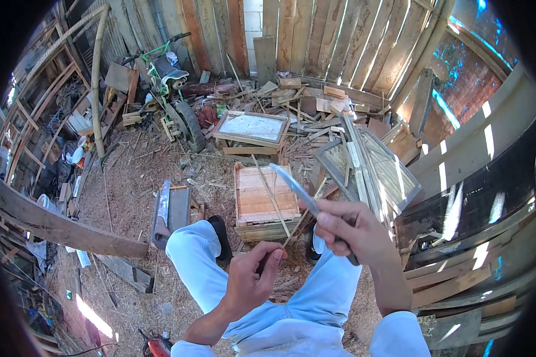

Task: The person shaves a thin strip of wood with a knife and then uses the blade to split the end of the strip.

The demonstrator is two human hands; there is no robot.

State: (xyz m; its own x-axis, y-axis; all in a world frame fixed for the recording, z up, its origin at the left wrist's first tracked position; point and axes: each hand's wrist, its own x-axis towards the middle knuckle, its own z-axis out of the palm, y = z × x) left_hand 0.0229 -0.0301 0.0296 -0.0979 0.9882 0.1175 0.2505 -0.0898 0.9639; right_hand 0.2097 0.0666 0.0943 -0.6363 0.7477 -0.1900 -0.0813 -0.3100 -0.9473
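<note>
My right hand (360, 229) is closed around the handle of a knife (293, 184), whose blade points up and to the left. My left hand (253, 276) is closed, thumb against fingers, pinching the near end of a thin wooden strip (296, 229). From there the strip slants up and to the right, passing behind the knife and my right fingers. I cannot tell whether the blade touches it. Between my knees stands a wooden box (242, 233) with a pale plank inside. Another thin stick (268, 190) leans across that box.
A handsaw (162, 211) rests against a small dark tray (179, 208) left of my leg. Beyond the box is a framed wooden crate (250, 141). Scrap wood (307, 104) is heaped behind, a motorbike (173, 89) at back left. Slatted frames (369, 160) lean at right.
</note>
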